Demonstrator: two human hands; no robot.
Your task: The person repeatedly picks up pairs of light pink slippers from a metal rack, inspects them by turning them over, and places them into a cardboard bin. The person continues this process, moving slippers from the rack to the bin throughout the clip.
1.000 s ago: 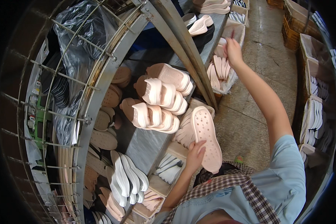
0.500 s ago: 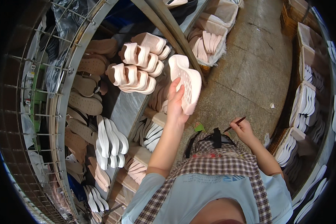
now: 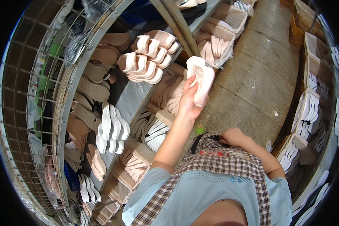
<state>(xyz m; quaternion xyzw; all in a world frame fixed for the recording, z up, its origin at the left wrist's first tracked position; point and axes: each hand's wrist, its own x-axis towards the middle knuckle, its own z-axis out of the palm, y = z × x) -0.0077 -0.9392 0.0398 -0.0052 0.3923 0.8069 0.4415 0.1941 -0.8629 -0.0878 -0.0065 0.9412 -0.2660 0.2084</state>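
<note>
Stretching from near to far, the stained floor (image 3: 252, 90) fills the right-centre of my feed. Left of it I have the long metal shelf (image 3: 130, 98), and at the far left edge the curved wire mesh guard (image 3: 19, 116). Near me are the wearer's light blue shirt (image 3: 192, 192) and checked apron (image 3: 218, 164). Along the right side I see a row of lined bins (image 3: 315, 67), some filled with white soles (image 3: 309, 109); a pale-lined bin (image 3: 223, 28) of pinkish soles stands on the far side, just right of the shelf.

On the shelf I make out stacked pink soles (image 3: 148, 67) and, nearer, a cluster of white soles (image 3: 110, 128). The single pale pink sole (image 3: 205, 80) is held up in mid-air, tilted, right of the stacks and well apart from them. My view shows the left hand (image 3: 189, 101) grasping it by its near end, fingers over its left side. The right hand (image 3: 232, 136) is curled at the apron's front; I cannot tell whether it grips anything.
</note>
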